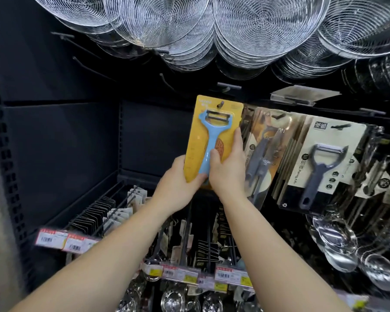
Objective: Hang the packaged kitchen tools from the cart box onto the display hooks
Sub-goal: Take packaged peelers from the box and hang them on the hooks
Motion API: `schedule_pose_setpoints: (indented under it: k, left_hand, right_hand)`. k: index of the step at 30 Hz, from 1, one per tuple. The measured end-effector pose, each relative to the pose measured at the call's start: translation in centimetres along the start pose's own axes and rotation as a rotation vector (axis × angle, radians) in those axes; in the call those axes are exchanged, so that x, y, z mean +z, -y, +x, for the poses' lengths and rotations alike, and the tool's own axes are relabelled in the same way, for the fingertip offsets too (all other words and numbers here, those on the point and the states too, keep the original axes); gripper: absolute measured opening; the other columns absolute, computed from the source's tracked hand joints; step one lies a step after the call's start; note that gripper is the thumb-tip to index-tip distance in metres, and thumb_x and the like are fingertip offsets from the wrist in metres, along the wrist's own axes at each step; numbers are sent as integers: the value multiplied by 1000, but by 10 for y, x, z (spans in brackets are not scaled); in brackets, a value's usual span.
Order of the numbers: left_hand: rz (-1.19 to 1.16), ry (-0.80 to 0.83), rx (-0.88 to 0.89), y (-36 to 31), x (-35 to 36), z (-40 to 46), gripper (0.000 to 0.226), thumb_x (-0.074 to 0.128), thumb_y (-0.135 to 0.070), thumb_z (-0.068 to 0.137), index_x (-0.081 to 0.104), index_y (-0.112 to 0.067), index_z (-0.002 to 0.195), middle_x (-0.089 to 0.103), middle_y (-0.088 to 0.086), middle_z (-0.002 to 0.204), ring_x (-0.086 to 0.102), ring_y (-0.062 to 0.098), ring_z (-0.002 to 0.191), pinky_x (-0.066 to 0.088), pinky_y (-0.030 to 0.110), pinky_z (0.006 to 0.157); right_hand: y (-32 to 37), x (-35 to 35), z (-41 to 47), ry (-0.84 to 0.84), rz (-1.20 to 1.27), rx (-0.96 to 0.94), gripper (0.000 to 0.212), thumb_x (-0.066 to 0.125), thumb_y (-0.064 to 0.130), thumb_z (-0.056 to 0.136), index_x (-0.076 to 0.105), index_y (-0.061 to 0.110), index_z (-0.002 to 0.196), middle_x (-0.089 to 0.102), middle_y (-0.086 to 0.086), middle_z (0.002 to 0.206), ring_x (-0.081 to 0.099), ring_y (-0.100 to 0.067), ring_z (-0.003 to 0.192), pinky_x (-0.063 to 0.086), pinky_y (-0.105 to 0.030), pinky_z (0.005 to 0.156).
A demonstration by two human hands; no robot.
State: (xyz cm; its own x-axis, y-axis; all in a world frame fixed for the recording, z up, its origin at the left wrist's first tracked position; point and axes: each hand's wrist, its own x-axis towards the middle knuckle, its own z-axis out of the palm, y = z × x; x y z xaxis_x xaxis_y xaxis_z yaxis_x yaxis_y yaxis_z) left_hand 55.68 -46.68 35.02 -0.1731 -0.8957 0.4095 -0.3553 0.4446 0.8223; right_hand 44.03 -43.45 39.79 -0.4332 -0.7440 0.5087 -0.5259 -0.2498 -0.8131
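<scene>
Along the bottom of the frame, price tags (180,273) line a rail above hanging steel ladles (338,244). At the centre, the left hand (178,188) grips the lower left corner of a yellow peeler card (196,140), fingers curled behind it and thumb on the front. The right hand (229,167) holds the card's right edge, fingers lying up along it. The card's top hole sits on a display hook (221,104). Right of it hang grey peeler packs (320,167). Wire skimmers (212,30) fill the top of the frame.
</scene>
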Motion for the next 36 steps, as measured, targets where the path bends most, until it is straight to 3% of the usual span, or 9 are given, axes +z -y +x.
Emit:
schedule_pose_setpoints:
  k: [2, 5, 8, 11, 15, 19, 26, 33, 36]
  left_hand:
    - [14, -5, -15, 0, 5, 9, 49, 62, -52, 92, 49, -26, 131, 66, -12, 104, 63, 9, 88, 44, 27, 63]
    - [0, 10, -47, 1, 12, 22, 51, 57, -62, 88, 54, -23, 121, 69, -5, 98, 60, 12, 76, 41, 28, 58]
    - [2, 24, -67, 1, 16, 27, 52, 54, -68, 88, 54, -25, 118, 69, -6, 96, 64, 13, 78, 45, 28, 60]
    - [35, 31, -76, 3, 15, 23, 46, 55, -63, 93, 51, -25, 119, 67, -7, 99, 65, 13, 83, 47, 30, 62]
    - [144, 35, -98, 19, 12, 12, 59, 59, -58, 91, 47, -24, 138, 60, 2, 127, 60, 23, 116, 54, 45, 90]
    - [308, 135, -151, 34, 6, -8, 72, 57, -50, 97, 29, -18, 156, 42, 14, 151, 43, 33, 138, 41, 46, 111]
    - [596, 326, -73, 61, 8, -56, 58, 52, -46, 100, 38, -22, 151, 41, 11, 151, 35, 32, 141, 30, 42, 116]
    - [710, 495, 52, 67, 47, -118, 53, 54, -47, 98, 45, -22, 144, 41, 8, 151, 34, 30, 141, 26, 42, 116]
    - [730, 568, 104, 59, 74, -144, 54, 52, -47, 98, 44, -20, 144, 43, 8, 147, 36, 30, 138, 29, 41, 113]
  right_hand:
    - [1, 7, 8, -27, -35, -11, 74, 52, 23, 101, 8, 33, 159, 45, -2, 142, 55, -9, 107, 47, -31, 95]
    - [0, 14, 20, -41, -102, -2, 75, 52, 26, 100, 5, 37, 158, 51, -3, 140, 57, -20, 117, 51, -46, 97]
    - [-3, 17, 22, -42, -156, -3, 76, 52, 25, 100, 5, 36, 158, 47, 0, 144, 55, -20, 122, 51, -46, 97]
    - [-10, 22, 14, -36, -168, -18, 72, 53, 23, 99, 12, 31, 158, 43, -3, 149, 47, -22, 133, 46, -48, 106]
    - [-24, 23, -8, 34, -203, 55, 73, 51, 20, 102, 7, 24, 160, 21, -7, 163, 25, -22, 148, 24, -36, 120]
    - [-39, 27, -39, 110, -210, 76, 67, 50, 16, 103, 15, 23, 159, 22, -6, 163, 22, -20, 149, 23, -34, 119]
    - [-83, 31, -103, 272, -427, 143, 58, 51, 17, 101, 30, 17, 155, 33, -10, 158, 25, -24, 149, 25, -37, 121]
    - [-123, -19, -170, 287, -628, 291, 56, 56, 21, 98, 39, 21, 151, 33, -12, 157, 23, -25, 149, 23, -34, 118]
    - [-137, -53, -199, 251, -685, 356, 54, 58, 27, 95, 45, 22, 147, 42, -13, 151, 36, -29, 140, 31, -37, 114]
